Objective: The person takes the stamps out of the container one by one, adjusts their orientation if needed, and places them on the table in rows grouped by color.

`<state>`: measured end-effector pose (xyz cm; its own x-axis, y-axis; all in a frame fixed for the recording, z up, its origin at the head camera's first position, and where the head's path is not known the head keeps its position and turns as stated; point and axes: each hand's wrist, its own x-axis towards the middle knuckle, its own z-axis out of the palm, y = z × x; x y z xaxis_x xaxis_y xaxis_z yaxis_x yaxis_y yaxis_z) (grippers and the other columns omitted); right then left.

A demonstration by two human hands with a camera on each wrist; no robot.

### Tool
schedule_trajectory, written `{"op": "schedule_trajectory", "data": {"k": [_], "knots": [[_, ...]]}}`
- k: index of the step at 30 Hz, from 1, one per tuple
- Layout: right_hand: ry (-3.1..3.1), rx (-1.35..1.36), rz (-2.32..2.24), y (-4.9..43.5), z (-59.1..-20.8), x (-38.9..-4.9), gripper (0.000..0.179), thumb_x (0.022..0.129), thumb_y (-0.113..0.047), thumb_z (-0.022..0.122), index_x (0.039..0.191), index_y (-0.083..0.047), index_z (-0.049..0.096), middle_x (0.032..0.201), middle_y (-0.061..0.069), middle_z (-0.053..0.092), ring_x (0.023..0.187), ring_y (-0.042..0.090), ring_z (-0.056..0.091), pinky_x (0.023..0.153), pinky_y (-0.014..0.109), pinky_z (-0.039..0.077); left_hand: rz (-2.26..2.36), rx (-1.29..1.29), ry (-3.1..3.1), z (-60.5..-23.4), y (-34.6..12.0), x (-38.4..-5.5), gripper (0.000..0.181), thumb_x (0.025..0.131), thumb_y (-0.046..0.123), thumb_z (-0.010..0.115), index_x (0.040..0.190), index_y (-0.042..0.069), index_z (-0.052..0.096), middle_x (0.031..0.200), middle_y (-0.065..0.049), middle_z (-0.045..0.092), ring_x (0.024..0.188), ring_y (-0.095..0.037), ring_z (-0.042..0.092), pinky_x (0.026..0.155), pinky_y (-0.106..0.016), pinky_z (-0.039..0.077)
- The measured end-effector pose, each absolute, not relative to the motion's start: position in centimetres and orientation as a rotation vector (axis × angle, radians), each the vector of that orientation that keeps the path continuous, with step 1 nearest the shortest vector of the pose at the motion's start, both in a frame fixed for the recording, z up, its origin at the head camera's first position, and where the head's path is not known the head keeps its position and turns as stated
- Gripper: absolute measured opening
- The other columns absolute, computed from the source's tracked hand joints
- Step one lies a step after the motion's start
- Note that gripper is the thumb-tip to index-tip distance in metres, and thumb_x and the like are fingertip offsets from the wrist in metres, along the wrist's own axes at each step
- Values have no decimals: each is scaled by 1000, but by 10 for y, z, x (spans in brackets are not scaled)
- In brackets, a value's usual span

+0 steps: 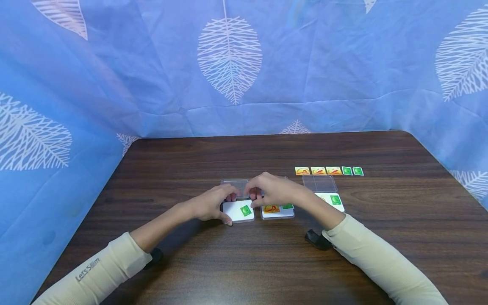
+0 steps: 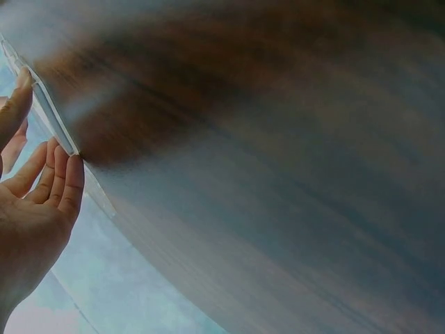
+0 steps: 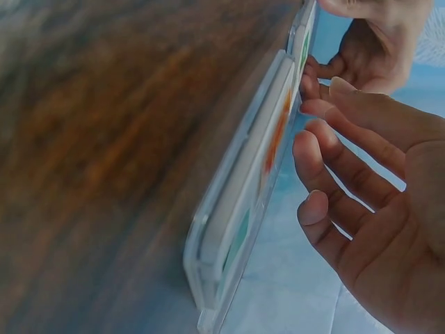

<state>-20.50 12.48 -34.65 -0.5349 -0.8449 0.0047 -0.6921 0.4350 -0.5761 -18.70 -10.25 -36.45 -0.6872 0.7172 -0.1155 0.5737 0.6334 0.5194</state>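
Note:
My left hand (image 1: 212, 203) holds the left-hand flat clear plastic case (image 1: 233, 217) by its edges, thumb at the near side and fingers at the far side. A white insert with one green square sticker (image 1: 245, 210) lies in that case, its clear lid (image 1: 237, 184) folded back. In the left wrist view, the left fingertips (image 2: 75, 158) are at the case's corner. My right hand (image 1: 272, 190) hovers at the case's right side, fingers loosely bent, nothing visible between them. It partly covers the middle case (image 1: 278, 215), which bears an orange-yellow sticker (image 1: 272, 209) and a green one.
A third open case (image 1: 340, 206) with a green sticker stands at right, its clear lid (image 1: 320, 183) laid back. Behind it runs a row of orange-yellow stickers (image 1: 318, 170) and green stickers (image 1: 347, 170). A patterned blue cloth (image 1: 282, 67) hangs around the dark wooden table (image 1: 251, 262).

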Motion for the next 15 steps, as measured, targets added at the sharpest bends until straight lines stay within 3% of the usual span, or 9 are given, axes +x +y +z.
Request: {"op": "schedule_trajectory", "data": {"k": [9,15], "knots": [[2392,-1355,-688,117,-347,-202,20,83,-11,73,102,-6,68,89,2,63,71,7,54,63,22,47,670,1050,2537,-365,-104,-187,68,69,21,86,125,3,51,105,-2,54,95,-17,50,84,-32,44],[2413,-1371,-639,112,-347,-199,22,81,-12,75,101,-5,68,90,2,63,70,13,56,61,21,45,680,1067,2533,-365,-105,-187,66,69,21,85,123,3,51,106,-3,53,96,-17,50,85,-32,44]]}}
